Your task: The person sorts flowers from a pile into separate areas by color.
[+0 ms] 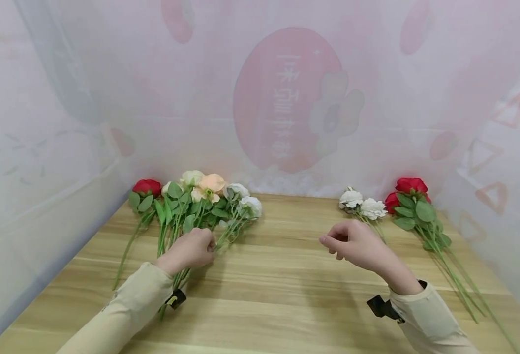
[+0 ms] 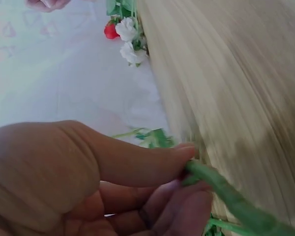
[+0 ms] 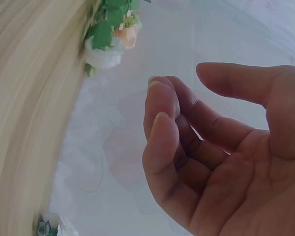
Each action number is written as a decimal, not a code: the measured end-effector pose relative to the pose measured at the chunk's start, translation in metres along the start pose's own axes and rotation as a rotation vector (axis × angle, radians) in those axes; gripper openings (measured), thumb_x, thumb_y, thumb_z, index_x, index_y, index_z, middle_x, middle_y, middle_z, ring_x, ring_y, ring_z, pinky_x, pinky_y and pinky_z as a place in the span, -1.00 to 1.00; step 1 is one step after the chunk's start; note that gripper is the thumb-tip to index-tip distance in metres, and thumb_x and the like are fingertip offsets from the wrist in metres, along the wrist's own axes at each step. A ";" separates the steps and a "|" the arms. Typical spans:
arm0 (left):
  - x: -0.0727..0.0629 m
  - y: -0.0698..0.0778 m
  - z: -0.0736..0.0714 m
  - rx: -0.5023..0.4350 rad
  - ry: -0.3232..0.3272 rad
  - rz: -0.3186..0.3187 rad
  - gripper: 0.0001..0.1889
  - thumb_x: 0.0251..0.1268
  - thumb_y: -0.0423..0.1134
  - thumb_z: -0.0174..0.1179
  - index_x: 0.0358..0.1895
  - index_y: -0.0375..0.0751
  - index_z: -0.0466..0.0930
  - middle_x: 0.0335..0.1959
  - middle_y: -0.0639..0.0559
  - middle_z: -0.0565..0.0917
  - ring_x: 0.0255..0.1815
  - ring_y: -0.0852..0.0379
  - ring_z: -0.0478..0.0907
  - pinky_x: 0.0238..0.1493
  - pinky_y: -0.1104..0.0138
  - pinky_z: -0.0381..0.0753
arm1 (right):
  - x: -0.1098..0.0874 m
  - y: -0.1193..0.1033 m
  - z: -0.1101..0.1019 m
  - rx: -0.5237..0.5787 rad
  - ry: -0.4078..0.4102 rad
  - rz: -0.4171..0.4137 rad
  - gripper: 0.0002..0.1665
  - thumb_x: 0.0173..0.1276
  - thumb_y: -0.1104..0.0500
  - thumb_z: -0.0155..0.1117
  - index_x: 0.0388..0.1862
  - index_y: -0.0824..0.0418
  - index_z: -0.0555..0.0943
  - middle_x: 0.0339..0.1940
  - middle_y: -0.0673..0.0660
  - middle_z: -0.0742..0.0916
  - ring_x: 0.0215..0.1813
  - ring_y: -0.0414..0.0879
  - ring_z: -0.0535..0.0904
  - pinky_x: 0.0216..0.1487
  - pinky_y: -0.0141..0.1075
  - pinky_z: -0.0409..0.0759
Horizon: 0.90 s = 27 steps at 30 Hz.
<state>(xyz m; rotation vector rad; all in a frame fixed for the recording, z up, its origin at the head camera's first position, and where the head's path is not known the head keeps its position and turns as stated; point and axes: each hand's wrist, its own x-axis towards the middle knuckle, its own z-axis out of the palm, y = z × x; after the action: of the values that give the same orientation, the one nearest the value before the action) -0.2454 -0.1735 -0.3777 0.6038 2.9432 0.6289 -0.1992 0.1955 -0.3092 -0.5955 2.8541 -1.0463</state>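
My left hand (image 1: 193, 250) is over the left bunch of flowers, pinching a green flower stem (image 2: 231, 196) between thumb and fingers. Which bloom that stem belongs to I cannot tell. Close by lie a peach flower (image 1: 212, 184), a cream flower (image 1: 192, 177) and white flowers (image 1: 251, 207), with leafy stems running under the hand. My right hand (image 1: 359, 246) hovers above the table, fingers loosely curled and nothing held, as the right wrist view also shows. Just beyond it are two white flowers (image 1: 372, 209), their stems partly hidden by the hand.
A red rose (image 1: 146, 187) lies at the far left of the wooden table (image 1: 277, 295). On the right, red roses (image 1: 412, 186) lie with long stems reaching toward the near edge. Printed pale cloth (image 1: 189, 98) walls the table at the back and both sides.
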 end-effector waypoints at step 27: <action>-0.008 0.052 0.006 -0.337 0.385 0.313 -0.90 0.19 -0.44 0.37 -0.36 -0.18 0.65 -0.48 0.18 0.62 -0.46 0.32 0.54 -0.36 0.30 0.59 | 0.002 -0.014 0.026 0.206 0.142 -0.041 -0.86 0.45 0.12 0.27 -0.26 0.15 0.69 -0.45 0.05 0.67 -0.42 -0.03 0.60 -0.42 -0.19 0.62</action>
<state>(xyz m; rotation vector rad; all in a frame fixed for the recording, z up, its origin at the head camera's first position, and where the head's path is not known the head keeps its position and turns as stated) -0.2187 -0.1311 -0.3621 1.0097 2.9794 1.3804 -0.1920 0.1695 -0.3204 -0.5869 2.8097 -1.4210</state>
